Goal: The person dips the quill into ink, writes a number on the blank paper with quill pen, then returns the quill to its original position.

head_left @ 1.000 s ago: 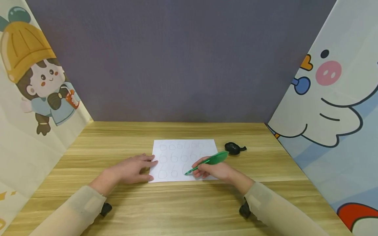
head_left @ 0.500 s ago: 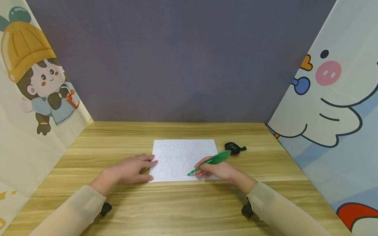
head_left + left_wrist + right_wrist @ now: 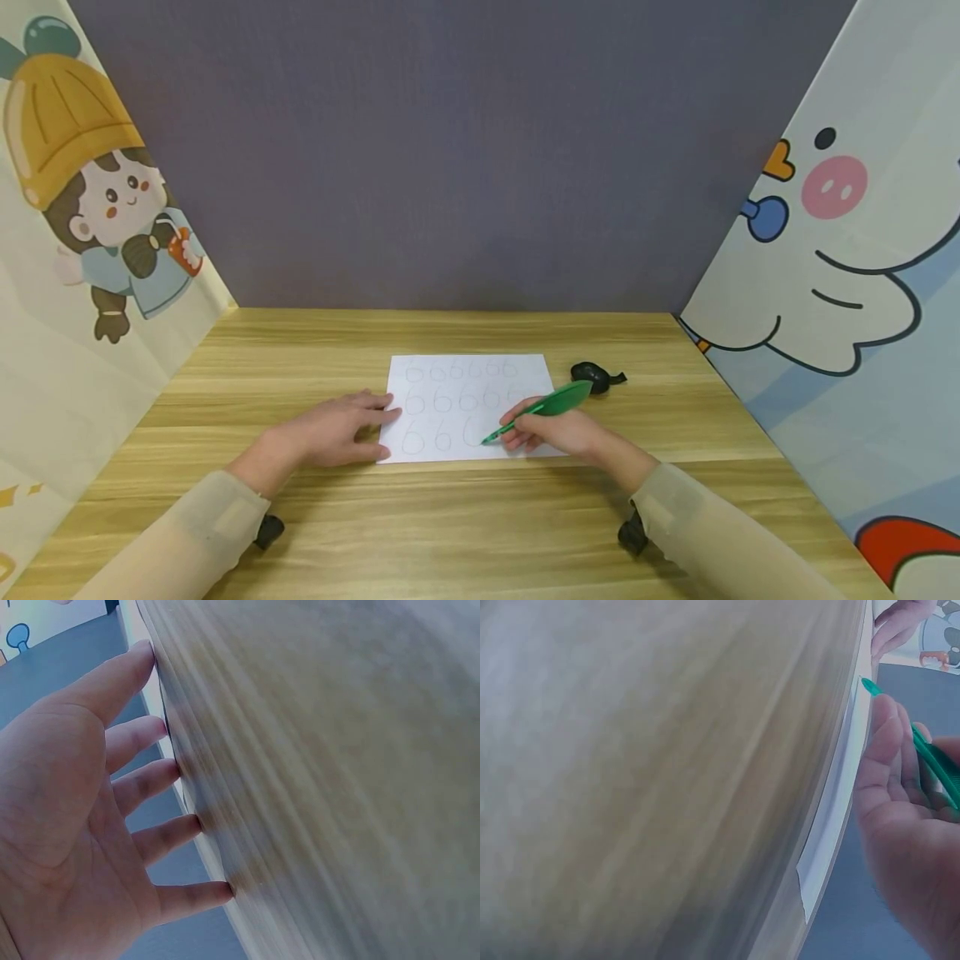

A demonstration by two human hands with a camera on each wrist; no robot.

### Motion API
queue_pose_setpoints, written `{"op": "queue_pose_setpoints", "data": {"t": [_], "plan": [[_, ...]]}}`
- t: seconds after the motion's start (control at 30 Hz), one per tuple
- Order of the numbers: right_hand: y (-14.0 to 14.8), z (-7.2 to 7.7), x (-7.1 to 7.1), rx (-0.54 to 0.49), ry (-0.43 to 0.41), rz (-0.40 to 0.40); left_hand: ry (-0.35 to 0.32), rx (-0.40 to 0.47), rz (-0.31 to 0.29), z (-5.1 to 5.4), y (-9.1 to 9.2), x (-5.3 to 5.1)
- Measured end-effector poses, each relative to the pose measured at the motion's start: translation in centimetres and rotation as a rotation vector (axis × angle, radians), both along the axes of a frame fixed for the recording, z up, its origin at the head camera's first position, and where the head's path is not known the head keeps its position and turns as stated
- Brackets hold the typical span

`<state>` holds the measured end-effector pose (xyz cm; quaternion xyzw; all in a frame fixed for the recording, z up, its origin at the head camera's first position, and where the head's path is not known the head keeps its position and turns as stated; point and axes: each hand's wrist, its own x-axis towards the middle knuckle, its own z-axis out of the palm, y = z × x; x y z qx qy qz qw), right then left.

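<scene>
A white sheet of paper (image 3: pixel 450 421) lies on the wooden table, bearing three rows of faint handwritten 6s. My right hand (image 3: pixel 551 429) pinches a green pen with a leaf-shaped top (image 3: pixel 558 400), its tip at the third figure of the bottom row, where a curved stroke shows. In the right wrist view the same green pen (image 3: pixel 930 754) slants between thumb and fingers of the right hand (image 3: pixel 919 832). Spread fingers of my left hand (image 3: pixel 341 429) rest at the paper's left edge. The left wrist view shows that left hand (image 3: pixel 82 802) with its fingertips down on the surface.
A small black object with a short tail (image 3: pixel 592 377) lies on the table (image 3: pixel 420 533) just right of the paper. Behind stands a plain dark grey panel (image 3: pixel 457 158). Cartoon-printed walls flank the table on the left (image 3: pixel 45 358) and the right (image 3: pixel 757 292).
The pen tip and my right hand have shifted slightly right across the paper, and the third bottom-row figure's curve shows more clearly. My left hand has stayed in place.
</scene>
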<state>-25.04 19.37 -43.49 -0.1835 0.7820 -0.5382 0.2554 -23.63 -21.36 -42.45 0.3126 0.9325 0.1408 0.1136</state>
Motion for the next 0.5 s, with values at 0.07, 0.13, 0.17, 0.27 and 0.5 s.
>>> {"op": "queue_pose_setpoints", "data": {"t": [0.07, 0.13, 0.17, 0.27, 0.5], "plan": [[0.11, 0.0, -0.04, 0.002, -0.001, -0.006, 0.001, 0.0, -0.002, 0.0, 0.03, -0.05], [0.21, -0.04, -0.1, 0.004, -0.003, -0.012, -0.005, 0.003, 0.001, 0.02, 0.04, -0.08], [0.25, -0.05, -0.12, 0.005, -0.004, -0.015, -0.004, 0.003, 0.0, 0.02, 0.06, -0.1], [0.32, -0.11, -0.14, 0.007, -0.003, -0.028, -0.004, 0.004, -0.001, 0.0, 0.07, -0.14], [0.26, -0.18, -0.28, -0.009, 0.0, -0.054, -0.006, 0.002, 0.001, -0.06, 0.02, -0.15]]}}
